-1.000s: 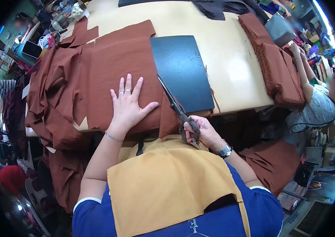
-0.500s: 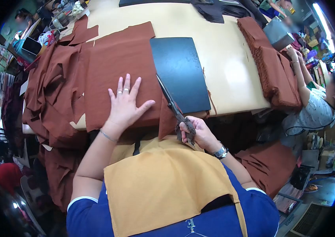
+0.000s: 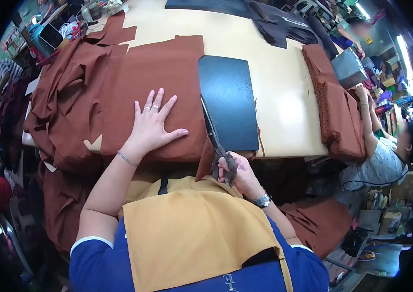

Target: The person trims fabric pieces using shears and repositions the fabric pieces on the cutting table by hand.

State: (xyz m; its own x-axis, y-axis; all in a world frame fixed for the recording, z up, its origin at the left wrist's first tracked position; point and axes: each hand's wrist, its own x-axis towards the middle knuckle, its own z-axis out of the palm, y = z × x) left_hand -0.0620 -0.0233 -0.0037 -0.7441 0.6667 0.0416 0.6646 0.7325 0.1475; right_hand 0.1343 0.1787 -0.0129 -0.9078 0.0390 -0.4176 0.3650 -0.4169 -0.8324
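Rust-brown fabric (image 3: 167, 63) lies spread over the near part of the table. My left hand (image 3: 153, 124) rests flat on it, fingers apart, with rings and a bracelet showing. Wrapped round the dark cloth-bound handles of large scissors (image 3: 208, 119) is my right hand (image 3: 238, 173), at the table's front edge. The blades point away from me, along the left edge of a dark blue-black board (image 3: 231, 102). A narrow flap of the fabric hangs over the edge beside the scissors.
Crumpled rust fabric (image 3: 65, 102) covers the table's left end. A thick folded rust stack (image 3: 338, 107) lies at the right, near a metal box (image 3: 348, 68) and a co-worker (image 3: 377, 160). Dark cloth pieces (image 3: 284, 27) lie at the far side.
The camera view has shifted and turned slightly. My left hand stays spread on the fabric, and my right hand still holds the scissors beside the board.
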